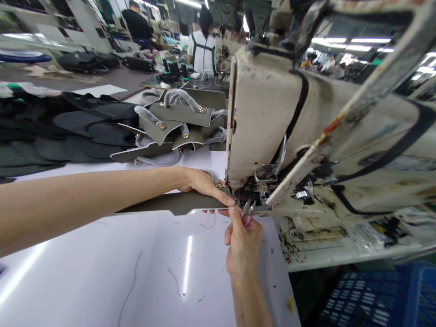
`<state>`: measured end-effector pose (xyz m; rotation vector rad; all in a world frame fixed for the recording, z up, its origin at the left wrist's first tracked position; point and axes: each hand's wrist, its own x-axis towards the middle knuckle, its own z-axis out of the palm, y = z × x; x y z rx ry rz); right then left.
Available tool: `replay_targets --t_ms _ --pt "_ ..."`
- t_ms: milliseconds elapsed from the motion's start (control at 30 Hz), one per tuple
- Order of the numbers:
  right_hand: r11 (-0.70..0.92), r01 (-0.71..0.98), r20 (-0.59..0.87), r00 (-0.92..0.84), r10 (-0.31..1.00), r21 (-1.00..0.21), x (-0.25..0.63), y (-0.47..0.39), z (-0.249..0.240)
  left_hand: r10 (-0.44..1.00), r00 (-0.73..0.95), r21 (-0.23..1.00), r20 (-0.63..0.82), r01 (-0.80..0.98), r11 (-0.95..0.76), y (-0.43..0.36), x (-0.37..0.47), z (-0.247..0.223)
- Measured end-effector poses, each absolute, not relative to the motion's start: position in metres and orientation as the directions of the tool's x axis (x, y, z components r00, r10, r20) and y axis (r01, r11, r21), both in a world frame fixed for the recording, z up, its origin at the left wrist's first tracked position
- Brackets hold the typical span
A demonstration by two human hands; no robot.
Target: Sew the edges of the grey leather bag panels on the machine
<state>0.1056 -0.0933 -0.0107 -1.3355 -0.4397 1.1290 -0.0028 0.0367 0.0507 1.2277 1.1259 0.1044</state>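
A grey-brown bag panel (pixel 163 203) with a pale edge lies at the sewing machine (pixel 262 113), its right end close under the machine's head. My left hand (pixel 204 184) grips the panel near that end, thumb on top and fingertips showing below the edge. Against the same corner, my right hand (pixel 243 231) is closed, its thumb and finger meeting the left thumb. Small thread snips (pixel 248 211) with pink handles are held in the right hand, blades pointing up toward the needle area. The wrapped handle and gold buckle behind my left hand are partly hidden.
Several similar panels with wrapped handles (pixel 184 109) are piled behind the machine bed. Dark pieces (pixel 68 127) lie stacked at left. Loose threads are scattered on the white tabletop (pixel 153 272). A blue plastic crate (pixel 374 295) stands below right. People work in the background.
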Motion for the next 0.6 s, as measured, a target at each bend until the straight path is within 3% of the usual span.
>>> replay_targets --t_ms 67,400,600 --pt "-0.167 -0.406 -0.360 0.463 0.810 -0.898 0.101 -0.092 -0.012 0.539 0.539 0.758 -0.648 0.532 0.378 0.031 -0.002 0.056" --pt "-0.158 -0.439 -0.374 0.462 0.804 -0.884 0.092 -0.091 -0.022 0.566 0.588 0.811 -0.578 0.487 0.323 0.025 -0.005 0.058" --pt "-0.176 -0.361 -0.344 0.480 0.807 -0.916 0.089 -0.091 -0.029 0.690 0.433 0.796 -0.579 0.483 0.365 0.011 -0.003 0.052"
